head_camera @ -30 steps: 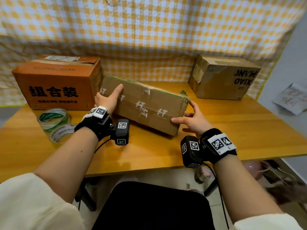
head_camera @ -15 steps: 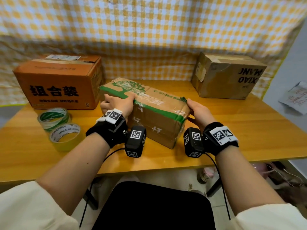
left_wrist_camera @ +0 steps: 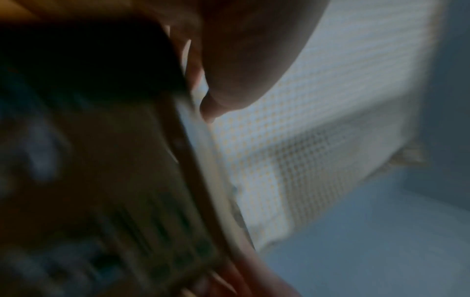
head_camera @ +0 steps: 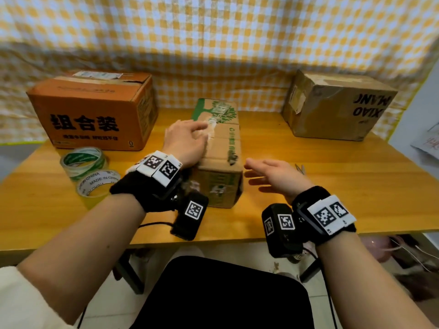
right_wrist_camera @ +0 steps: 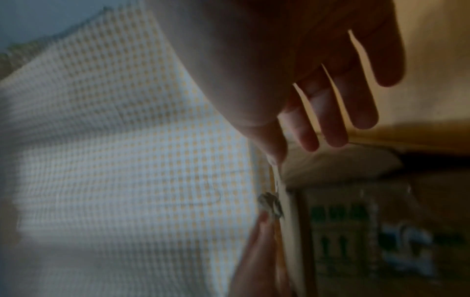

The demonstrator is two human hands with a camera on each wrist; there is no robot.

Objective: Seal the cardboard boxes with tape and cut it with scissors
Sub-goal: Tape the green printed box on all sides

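Note:
A brown cardboard box with a green tree print (head_camera: 221, 148) lies in the middle of the wooden table (head_camera: 332, 176), its long side pointing away from me. My left hand (head_camera: 190, 141) rests on the box's top left edge, fingers stretched over the taped seam. My right hand (head_camera: 266, 175) hovers just right of the box with fingers straight and spread, holding nothing. In the right wrist view the spread fingers (right_wrist_camera: 338, 112) stand clear of the box (right_wrist_camera: 356, 231). The left wrist view is dark and blurred. Scissors (head_camera: 300, 168) peek out behind my right hand.
Two tape rolls (head_camera: 82, 161) (head_camera: 98, 184) lie at the front left. An orange box (head_camera: 95, 110) stands at the back left, a brown box (head_camera: 337, 105) at the back right. A checked cloth hangs behind the table.
The box has been turned from lying crosswise to pointing away from me. My right hand has let go of its end and drawn off to the right; my left hand stays on it.

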